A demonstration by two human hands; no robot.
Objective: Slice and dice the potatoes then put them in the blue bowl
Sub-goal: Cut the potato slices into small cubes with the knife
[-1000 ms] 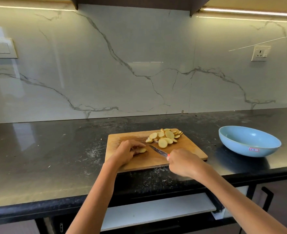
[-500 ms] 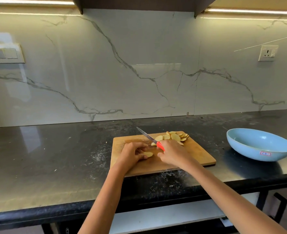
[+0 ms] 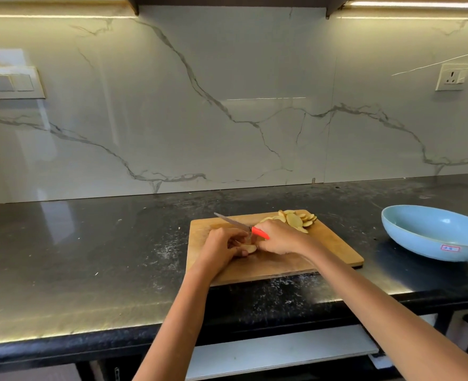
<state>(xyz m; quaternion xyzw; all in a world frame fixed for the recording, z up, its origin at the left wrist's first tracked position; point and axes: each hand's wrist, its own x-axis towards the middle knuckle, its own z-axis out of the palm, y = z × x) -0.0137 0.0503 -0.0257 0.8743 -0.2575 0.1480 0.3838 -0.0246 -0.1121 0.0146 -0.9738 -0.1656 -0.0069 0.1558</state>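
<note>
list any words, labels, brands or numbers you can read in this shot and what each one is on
Nothing here can be read.
Sticker on the outer wall of the blue bowl: white with a red border and marks inside, too small and blurred to read.
Wall socket and switch plate on the backsplash: no text shows.
Knife, cutting board: no brand or marking shows.
</note>
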